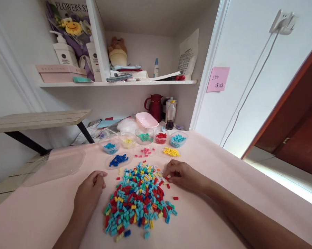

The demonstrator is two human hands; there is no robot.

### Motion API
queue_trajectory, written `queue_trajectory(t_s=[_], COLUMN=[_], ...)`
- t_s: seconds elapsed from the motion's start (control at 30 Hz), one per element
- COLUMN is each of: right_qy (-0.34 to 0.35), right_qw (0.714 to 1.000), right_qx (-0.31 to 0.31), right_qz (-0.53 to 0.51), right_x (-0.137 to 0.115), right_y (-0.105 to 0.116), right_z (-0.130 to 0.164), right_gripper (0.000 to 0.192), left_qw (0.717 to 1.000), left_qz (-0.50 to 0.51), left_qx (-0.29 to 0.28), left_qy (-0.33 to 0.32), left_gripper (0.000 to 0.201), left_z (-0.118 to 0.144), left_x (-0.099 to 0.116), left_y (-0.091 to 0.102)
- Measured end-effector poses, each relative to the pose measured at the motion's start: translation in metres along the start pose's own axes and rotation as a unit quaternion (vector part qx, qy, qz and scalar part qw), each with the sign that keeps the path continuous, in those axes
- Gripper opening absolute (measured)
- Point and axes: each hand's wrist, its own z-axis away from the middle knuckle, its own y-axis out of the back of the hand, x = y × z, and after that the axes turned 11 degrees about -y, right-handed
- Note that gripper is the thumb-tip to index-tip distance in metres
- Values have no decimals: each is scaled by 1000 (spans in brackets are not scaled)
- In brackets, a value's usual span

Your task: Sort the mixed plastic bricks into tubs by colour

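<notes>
A heap of small toy bricks (137, 200) in red, turquoise, blue, yellow, green and white is spread over the middle of the table. At its upper right edge, my right hand (183, 174) reaches in from the right with bent fingers. Its fingertips are among white and red bricks; whether one is pinched there is hidden. To the left of the heap, my left hand (91, 189) rests with curled fingers and the thumb against them. What it holds, if anything, cannot be seen. A lone red brick (176, 198) lies right of the heap.
Behind the heap, clear containers hold sorted bricks, including dark blue bricks (119, 159), yellow bricks (171, 151) and red bricks (161, 138). A clear plastic lid (65, 164) lies at left. Farther back stand a pink basin (147, 120), a dark red jug (155, 108) and a bottle (170, 116).
</notes>
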Motion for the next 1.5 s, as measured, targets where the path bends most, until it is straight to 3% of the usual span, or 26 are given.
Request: queue_trajectory(t_s=[0.33, 0.73, 0.93, 1.0, 1.07, 1.23, 1.3, 1.4, 1.5], right_qy=[-28, -56, -31, -10, 0, -17, -26, -38, -59], right_qw=[999, 998, 998, 995, 990, 939, 923, 925, 951], right_qx=[14, 9, -11, 14, 77, 326, 374, 376, 285], right_qz=[-16, -25, 61, 95, 119, 108, 84, 44, -105], right_x=[-5, -5, -20, -24, -27, -29, -27, -24, -22], right_y=[1, 0, 25, 39, 53, 77, 81, 80, 69], right_z=[2, 0, -3, -16, -37, -97, -109, -107, -83], right_gripper=[9, 9, 8, 10, 12, 20, 32, 35, 28], left_qw=[1000, 1000, 1000, 1000, 1000, 1000, 1000, 1000, 1000], left_qz=[-14, -2, -1, -1, -1, 6, 8, 8, 6], left_qx=[-16, -14, -10, -9, -8, 2, 4, 3, 1], left_qy=[5, 3, 8, 8, 10, 10, 12, 15, 20], left_gripper=[33, 34, 31, 30, 30, 30, 29, 29, 29], left_z=[-1, -1, 0, 0, 1, 3, 4, 4, 4], left_x=[-3, -2, 0, 0, -1, 0, 2, 3, 2], left_y=[0, 2, 2, 2, 2, 2, 3, 3, 1])
